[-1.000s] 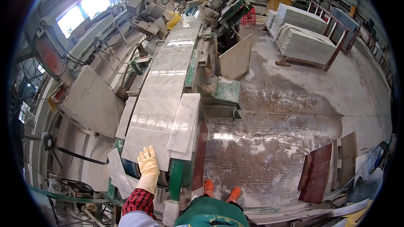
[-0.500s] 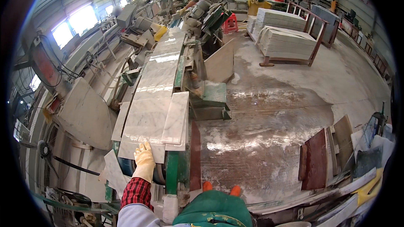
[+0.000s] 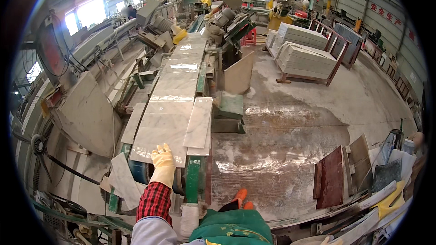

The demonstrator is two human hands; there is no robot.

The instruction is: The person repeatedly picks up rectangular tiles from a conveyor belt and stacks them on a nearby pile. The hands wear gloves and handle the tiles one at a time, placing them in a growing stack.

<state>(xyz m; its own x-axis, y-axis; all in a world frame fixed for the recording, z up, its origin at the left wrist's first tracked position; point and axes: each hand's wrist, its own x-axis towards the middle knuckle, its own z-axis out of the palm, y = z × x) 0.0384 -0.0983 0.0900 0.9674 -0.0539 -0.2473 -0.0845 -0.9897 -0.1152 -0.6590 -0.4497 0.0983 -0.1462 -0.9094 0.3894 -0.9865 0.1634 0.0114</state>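
My left hand (image 3: 163, 163), in a cream rubber glove, lies at the near end of a row of pale marble tiles on a conveyor. Its fingers stretch forward over the near edge of the closest tile (image 3: 159, 129); none of them wraps round it. Two overlapping narrow marble strips (image 3: 198, 122) rest along the right side of that tile. Another strip (image 3: 134, 123) lies along its left side. A cream sliver (image 3: 332, 241) at the lower edge looks like the fingertips of my right glove; the rest is out of the picture.
An angled marble offcut (image 3: 125, 179) leans left of the conveyor's near end. Motors (image 3: 223, 17) and machinery flank the far belt. Stacked slabs (image 3: 305, 61) stand on a rack at the far right. Reddish boards (image 3: 335, 179) and offcuts lean at right. The floor (image 3: 263, 154) looks wet.
The whole view has tilted and shifted. My left hand stays at the near end of the tiles. More of an orange boot shows, and the cream sliver has come in at the lower edge.
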